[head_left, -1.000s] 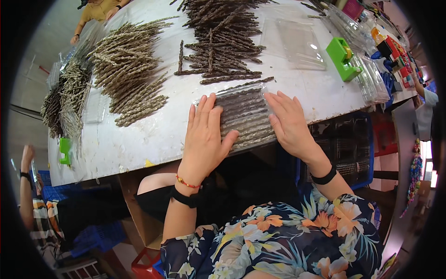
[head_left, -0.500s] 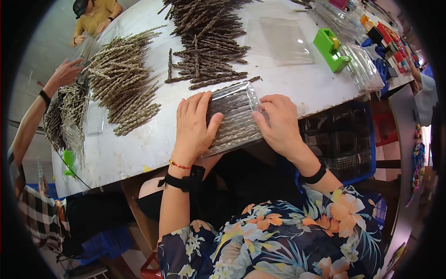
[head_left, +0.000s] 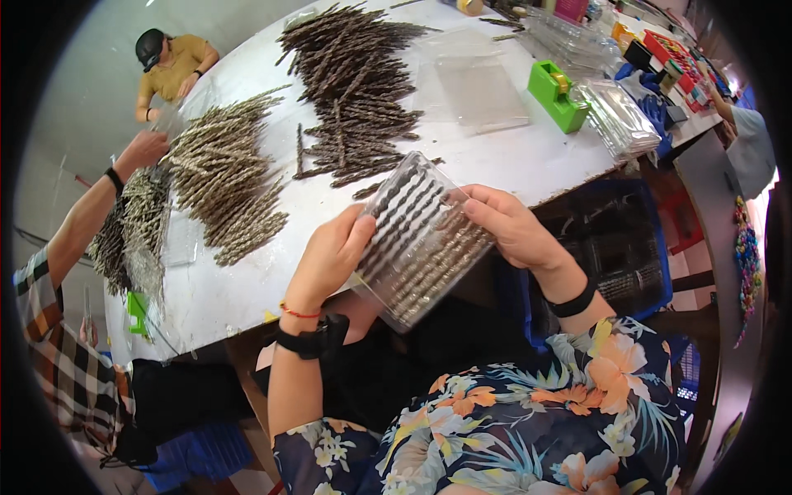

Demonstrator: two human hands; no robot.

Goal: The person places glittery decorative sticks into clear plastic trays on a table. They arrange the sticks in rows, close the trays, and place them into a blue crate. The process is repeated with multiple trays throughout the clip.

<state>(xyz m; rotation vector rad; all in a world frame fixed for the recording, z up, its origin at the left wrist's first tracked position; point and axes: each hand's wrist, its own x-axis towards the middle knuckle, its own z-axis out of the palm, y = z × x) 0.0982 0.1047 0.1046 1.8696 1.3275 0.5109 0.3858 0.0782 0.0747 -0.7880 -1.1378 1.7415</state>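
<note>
Between my two hands is a clear plastic box [head_left: 429,247], tilted above the table's near edge. Rows of twisted sticks show through it, dark ones in the upper part and paler ones below. My left hand [head_left: 334,247] is closed on its left side, thumb on the top face. On the opposite edge my right hand [head_left: 510,224] grips the box, with its thumb on top and the other fingers mostly hidden. Just beyond it lies a heap of dark twisted sticks [head_left: 355,91]. A paler heap of twisted sticks [head_left: 227,165] spreads to the left.
A green tape dispenser [head_left: 556,97] stands right of some clear plastic sheets [head_left: 483,91]. Clear packages [head_left: 619,120] lie near it. Below the table's right edge is a blue crate [head_left: 665,276]. A co-worker's arm [head_left: 87,198] reaches in from the left; another person [head_left: 177,74] is farther back.
The box has been lifted off the table edge and turned at a slant. My hands have gone from lying flat on it to gripping its sides. The left co-worker's hand has closed.
</note>
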